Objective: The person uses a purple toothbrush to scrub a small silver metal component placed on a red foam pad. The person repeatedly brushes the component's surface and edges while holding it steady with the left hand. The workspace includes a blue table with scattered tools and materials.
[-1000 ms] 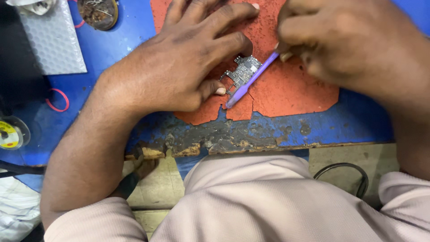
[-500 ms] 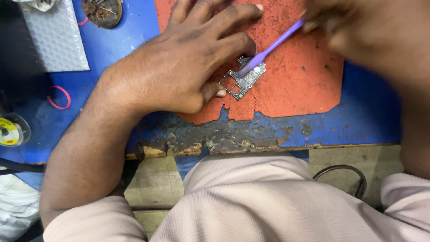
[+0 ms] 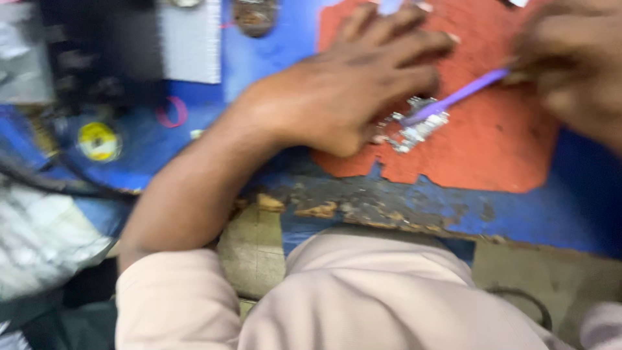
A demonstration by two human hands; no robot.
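The left hand [image 3: 353,87] lies flat, fingers spread wide, pinning a small circuit board [image 3: 414,126] to the orange mat [image 3: 492,142] near the front edge of the blue workbench [image 3: 518,207]. The right hand [image 3: 573,71] pinches a purple brush [image 3: 457,98], its tip on the board. The picture is blurred, so the scrubbing seems underway, not finished. Toward the left edge sits a round yellow-labelled reel [image 3: 98,140]; a grey padded pouch [image 3: 190,40] lies at the back edge.
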